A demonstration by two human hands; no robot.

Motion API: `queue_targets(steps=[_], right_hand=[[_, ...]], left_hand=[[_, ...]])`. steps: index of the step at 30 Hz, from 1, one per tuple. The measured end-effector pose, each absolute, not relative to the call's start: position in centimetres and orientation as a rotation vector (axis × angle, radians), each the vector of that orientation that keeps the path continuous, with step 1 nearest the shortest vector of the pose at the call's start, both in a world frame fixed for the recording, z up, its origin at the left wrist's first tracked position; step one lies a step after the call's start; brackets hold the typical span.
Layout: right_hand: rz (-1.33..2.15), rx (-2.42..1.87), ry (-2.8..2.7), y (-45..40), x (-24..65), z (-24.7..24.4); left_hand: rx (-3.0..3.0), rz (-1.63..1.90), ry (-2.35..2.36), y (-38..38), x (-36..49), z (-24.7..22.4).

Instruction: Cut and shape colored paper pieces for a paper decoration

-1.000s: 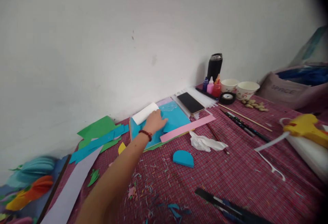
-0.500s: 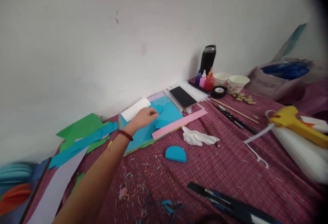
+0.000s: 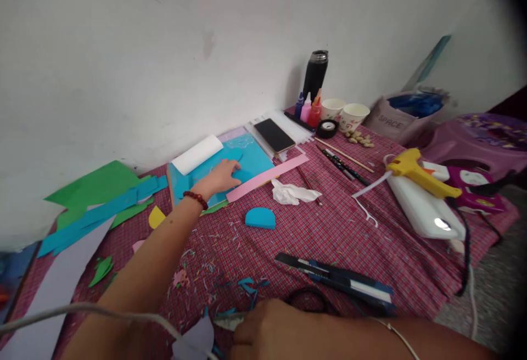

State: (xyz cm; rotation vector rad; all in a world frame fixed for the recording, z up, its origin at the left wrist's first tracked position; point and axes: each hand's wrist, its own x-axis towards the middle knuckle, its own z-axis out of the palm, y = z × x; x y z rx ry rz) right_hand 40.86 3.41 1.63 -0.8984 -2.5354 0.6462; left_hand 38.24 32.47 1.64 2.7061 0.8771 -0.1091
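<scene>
My left hand [image 3: 222, 178] reaches over a blue sheet [image 3: 257, 157], thumb and fingers apart, with nothing seen in it. A rounded blue paper piece [image 3: 233, 154] lies just beyond its fingertips. A pink paper strip [image 3: 269, 176] runs beside the hand on the right. At the bottom, my right hand [image 3: 267, 330] is closed, palm down, low over the table. A pale blade-like piece [image 3: 229, 321] sticks out left of its fist, and a black loop [image 3: 307, 293] shows behind the wrist. These look like scissors, mostly covered by the hand.
Nearby are a folded blue half-circle [image 3: 261, 218], crumpled tissue [image 3: 290, 192] and a box cutter [image 3: 341, 280]. A yellow glue gun [image 3: 420, 172] rests on a white object at right. A phone [image 3: 274, 135], cups [image 3: 354, 117] and a black bottle [image 3: 316, 74] stand farther back. A cable [image 3: 123, 313] crosses the lower left.
The view has shifted, so the table sits higher and more left. My left hand has gone from a near pinch to spread fingers. My right hand has come into view at the bottom.
</scene>
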Motion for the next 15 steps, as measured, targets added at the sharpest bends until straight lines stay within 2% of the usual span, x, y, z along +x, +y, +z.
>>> queue_targets(steps=[8, 15], right_hand=[[0.601, -0.935, -2.621, 3.4, 40.6, 3.0], [0.47, -0.964, -2.609, 3.2, 39.1, -0.4]], left_hand=[[2.521, 0.07, 0.99, 31.1, 38.5, 2.4], [2.31, 0.404, 1.112, 29.2, 37.3, 0.5]])
